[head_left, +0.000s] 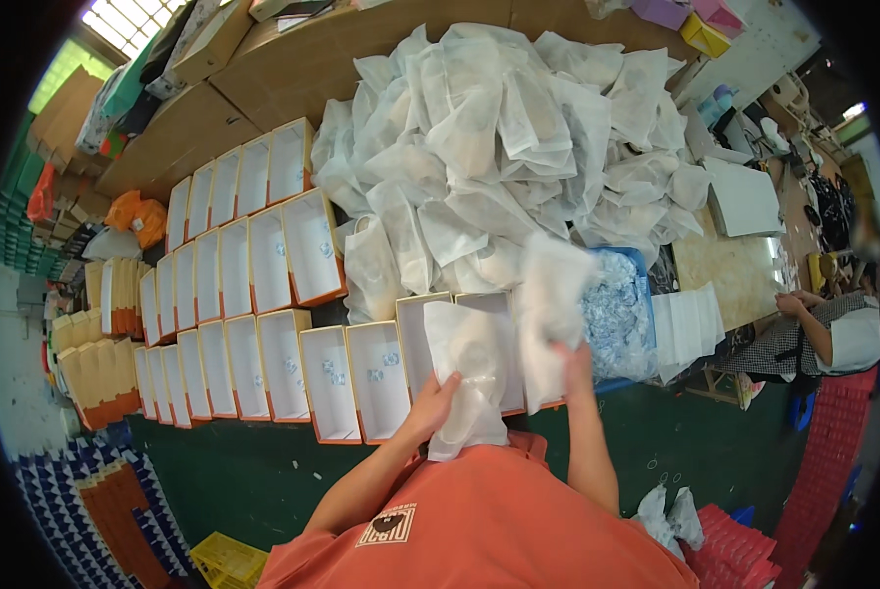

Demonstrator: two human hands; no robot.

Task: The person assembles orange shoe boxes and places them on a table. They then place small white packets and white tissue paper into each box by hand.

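Observation:
My left hand (436, 402) is closed on a white translucent bag (471, 344) with a pale object showing through; its kind is unclear. In my right hand (576, 369), partly blurred, is a second white bag (550, 294), held upright. Both bags are above open white-lined boxes with orange lower edges, and they hide parts of those nearest me. One such box (379, 393) to the left has small clear-and-blue packets inside. Beyond my hands rises a big heap of similar filled white bags (489, 108). A blue basket (647, 294) of small clear packets stands beside my right hand.
Rows of open boxes (234, 265) extend left. Flat white bags (690, 329) lie right of the basket. A cardboard wall (293, 83) backs the heap. Another person (813, 329) is at the far right. On the floor are a yellow crate (226, 562) and red stacks (729, 550).

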